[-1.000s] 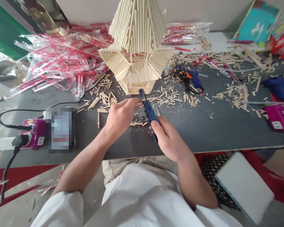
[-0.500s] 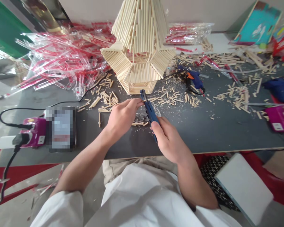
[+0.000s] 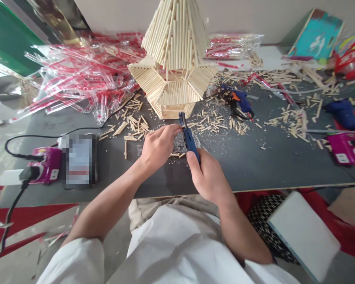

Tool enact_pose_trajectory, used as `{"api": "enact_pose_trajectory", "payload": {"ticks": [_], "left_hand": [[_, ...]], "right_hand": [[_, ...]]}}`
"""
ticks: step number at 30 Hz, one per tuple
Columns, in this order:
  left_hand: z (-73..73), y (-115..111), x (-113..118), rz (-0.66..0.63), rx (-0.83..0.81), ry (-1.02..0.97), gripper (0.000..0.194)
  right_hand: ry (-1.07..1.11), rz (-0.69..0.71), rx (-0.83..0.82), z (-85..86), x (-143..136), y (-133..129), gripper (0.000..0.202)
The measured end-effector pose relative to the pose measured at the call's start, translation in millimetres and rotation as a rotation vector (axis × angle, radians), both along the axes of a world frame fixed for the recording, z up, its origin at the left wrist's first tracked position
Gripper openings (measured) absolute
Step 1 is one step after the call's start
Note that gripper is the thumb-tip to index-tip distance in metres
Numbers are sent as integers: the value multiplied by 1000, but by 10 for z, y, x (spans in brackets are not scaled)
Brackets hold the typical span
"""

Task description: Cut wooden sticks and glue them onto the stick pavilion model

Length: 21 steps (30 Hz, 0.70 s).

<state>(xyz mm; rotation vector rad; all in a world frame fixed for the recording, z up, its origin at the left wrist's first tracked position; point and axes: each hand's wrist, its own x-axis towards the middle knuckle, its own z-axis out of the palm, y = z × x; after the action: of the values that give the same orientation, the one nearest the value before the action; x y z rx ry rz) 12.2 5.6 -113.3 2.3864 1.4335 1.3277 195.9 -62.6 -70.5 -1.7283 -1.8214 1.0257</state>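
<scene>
Against a pale wall [image 3: 239,17], at a dark worktop [image 3: 239,159] strewn with short sticks [image 3: 211,123]: sits or stands, posture cut off, in a white shirt [image 3: 171,248] at the near edge. Clasps a blue hand tool [image 3: 189,140] in the right hand [image 3: 207,173], with fingers and thumb wrapped firmly around its lower end. Angles the tool away from the body, between both hands and just in front of the base of a tiered stick structure [image 3: 182,93]. Holds the left hand [image 3: 158,146] at the tool's upper end, with thumb and fingertips drawn close together; impossible to tell, at such small scale, whether pinching anything.

To the left of the structure, a heap of red-and-clear plastic wrappers [image 3: 85,79]; nearer the edge, a magenta power socket [image 3: 47,163] just beside a blurred-out device [image 3: 79,159]. To the right, a blue glue gun [image 3: 244,103] with an orange trigger, lying among scattered sticks; farther right, a second blue tool [image 3: 344,113] behind another magenta socket [image 3: 343,148]. Toward the far right corner, a turquoise board [image 3: 316,35], tilted, near a red package [image 3: 350,59].
</scene>
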Motion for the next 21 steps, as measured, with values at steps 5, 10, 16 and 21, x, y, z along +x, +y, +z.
{"api": "enact_pose_trajectory", "payload": {"ticks": [5, 10, 16, 21], "left_hand": [[-15, 5, 16, -26, 32, -45, 29], [-15, -12, 40, -43, -29, -56, 30], [6, -56, 88, -69, -89, -70, 28], [-17, -82, 117, -78, -128, -28, 28]], "right_hand": [[-57, -13, 31, -63, -31, -21, 50], [-120, -12, 42, -71, -13, -61, 49], [-228, 15, 37, -47, 58, -103, 51], [-262, 33, 14, -62, 135, -124, 50]]}}
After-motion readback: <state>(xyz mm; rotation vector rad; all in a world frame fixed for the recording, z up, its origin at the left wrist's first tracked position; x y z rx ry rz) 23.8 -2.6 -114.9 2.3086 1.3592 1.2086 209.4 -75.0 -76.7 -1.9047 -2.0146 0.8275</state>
